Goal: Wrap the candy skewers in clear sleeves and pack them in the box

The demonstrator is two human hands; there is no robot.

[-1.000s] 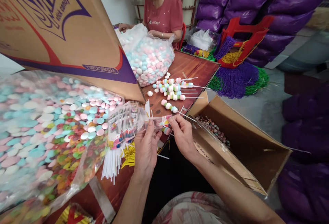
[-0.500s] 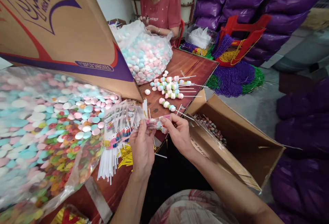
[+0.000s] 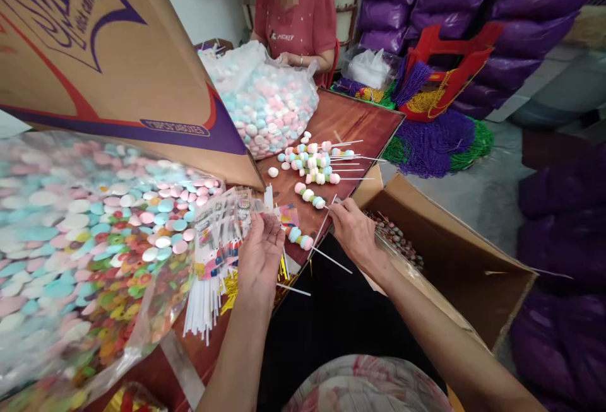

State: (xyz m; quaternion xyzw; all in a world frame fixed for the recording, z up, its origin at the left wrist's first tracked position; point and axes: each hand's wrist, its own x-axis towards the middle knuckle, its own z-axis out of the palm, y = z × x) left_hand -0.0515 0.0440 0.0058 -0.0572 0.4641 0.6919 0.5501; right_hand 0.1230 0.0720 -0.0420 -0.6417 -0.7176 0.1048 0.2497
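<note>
My left hand [image 3: 259,254] is closed on a clear printed plastic wrapper [image 3: 288,214], whose pink and yellow end sticks out past the fingers. At the table's front edge my right hand [image 3: 355,235] pinches the stick of a candy skewer [image 3: 310,197], threaded with pink, white and blue sweets and green pieces. Between the hands another candy skewer [image 3: 299,238] lies at the edge, its white stick jutting over it. Several more skewers [image 3: 315,161] are grouped farther back. Left of my left hand, a fan of printed wrappers [image 3: 213,226] lies above white sticks [image 3: 201,308].
A big bag of pastel sweets and ring gummies [image 3: 95,241] covers the left. Behind it stands a tall cardboard box [image 3: 156,84]. Another sweet bag [image 3: 269,100] sits near a co-worker [image 3: 303,21]. An open carton [image 3: 454,260] is on my right; gold ties [image 3: 230,292] lie near the sticks.
My right hand has left the wrapper and moved right to the skewer's stick. The left hand keeps the wrapper. The co-worker's hands have lowered behind the bag.
</note>
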